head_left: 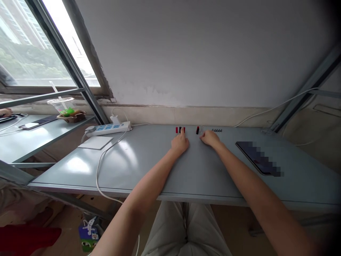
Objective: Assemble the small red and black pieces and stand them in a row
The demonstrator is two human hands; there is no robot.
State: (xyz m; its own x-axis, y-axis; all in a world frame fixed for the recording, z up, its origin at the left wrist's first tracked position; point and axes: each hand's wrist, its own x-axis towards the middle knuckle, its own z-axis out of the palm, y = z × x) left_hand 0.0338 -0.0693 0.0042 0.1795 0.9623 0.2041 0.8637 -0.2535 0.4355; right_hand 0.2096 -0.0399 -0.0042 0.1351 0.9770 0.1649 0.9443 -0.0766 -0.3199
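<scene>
My left hand [180, 142] rests palm down on the grey table [133, 167], its index finger stretched towards a small group of red and black pieces [180, 130]. The fingertip covers part of the group, so I cannot tell whether it grips anything. My right hand [210, 138] lies to the right with its fingers loosely curled and nothing visible in them. A small red and black piece [197, 130] stands just beyond those fingers. Farther right is a short row of small grey items [216, 130].
A dark smartphone [258, 158] lies at right. At left are a white power strip [108, 128], a white pad [95, 142] and a loose white cable [105, 167]. A wall closes the table's far side. Another person's hand [5, 112] shows on a neighbouring desk.
</scene>
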